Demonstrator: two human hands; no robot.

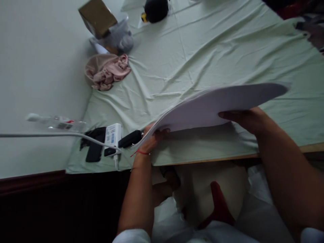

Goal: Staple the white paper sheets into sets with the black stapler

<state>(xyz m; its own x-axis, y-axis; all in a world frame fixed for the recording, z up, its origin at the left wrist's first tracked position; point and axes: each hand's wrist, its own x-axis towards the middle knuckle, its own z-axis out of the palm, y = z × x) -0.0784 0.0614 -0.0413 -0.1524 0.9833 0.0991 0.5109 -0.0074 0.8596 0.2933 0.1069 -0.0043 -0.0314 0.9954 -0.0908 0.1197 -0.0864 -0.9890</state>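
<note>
A wide white sheet of paper (199, 108), perhaps several sheets together, bows upward above the front of the cloth-covered table. My left hand (154, 136), with a red thread at the wrist, pinches its left end, thumb on the near face and the other fingers mostly behind. Toward the other end, my right hand (245, 118) grips the lower edge, its thumb lying on the near face and its remaining fingers hidden behind the paper. Just left of my left hand, a black plug-like device (130, 138) meets a white power strip (113, 138).
A pale green cloth (162, 74) with wrinkles covers the table. Along the left lie a black phone (95, 145), a clear bottle (63, 123), a pink cloth (108, 71) and a plastic tub (121, 37) under a cardboard box (97, 17). A white cable (50, 134) crosses there.
</note>
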